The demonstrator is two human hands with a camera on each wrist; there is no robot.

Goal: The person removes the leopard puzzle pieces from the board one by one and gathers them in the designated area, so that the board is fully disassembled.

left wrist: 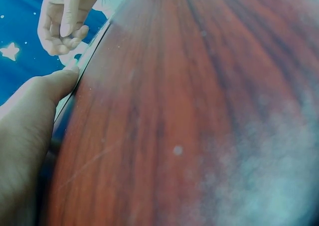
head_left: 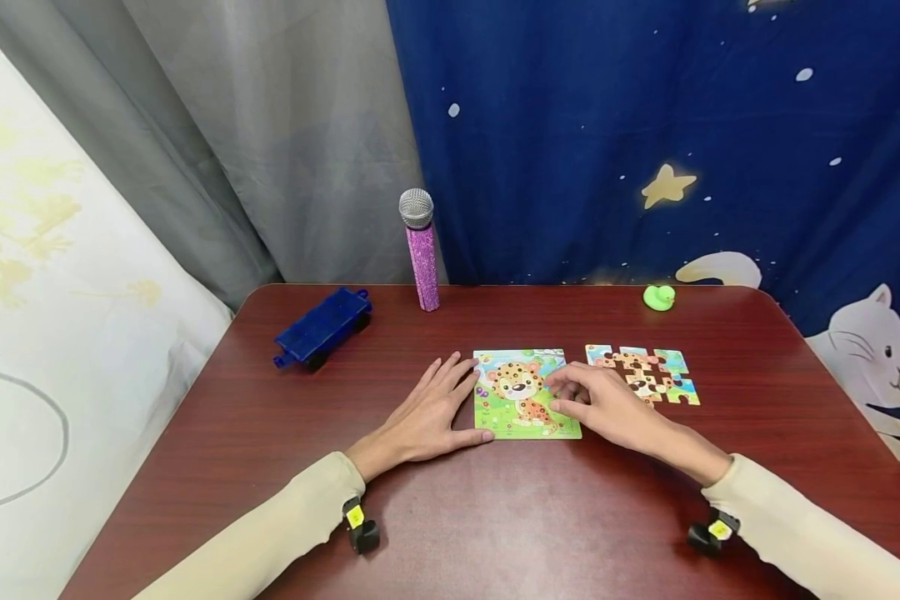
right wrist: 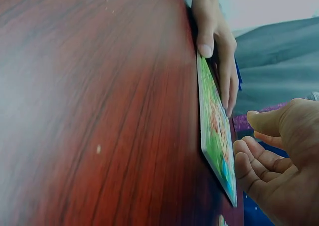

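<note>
- Puzzle board (head_left: 526,393): flat at centre frame on the bench (head_left: 495,517), leopard picture up.
- Left hand (head_left: 429,412): grip slack, fingers straight, resting against the board's left edge.
- Right hand (head_left: 607,404): fingers curled over the board's right edge; whether they pinch anything, cannot tell.
- Loose pieces (head_left: 645,373): just right of the board, nearer the right hand.

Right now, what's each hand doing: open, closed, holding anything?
Left hand: open, flat on the table, fingers straight against the left edge of the puzzle board.
Right hand: fingers loosely curled over the board, holding nothing visible.
</note>
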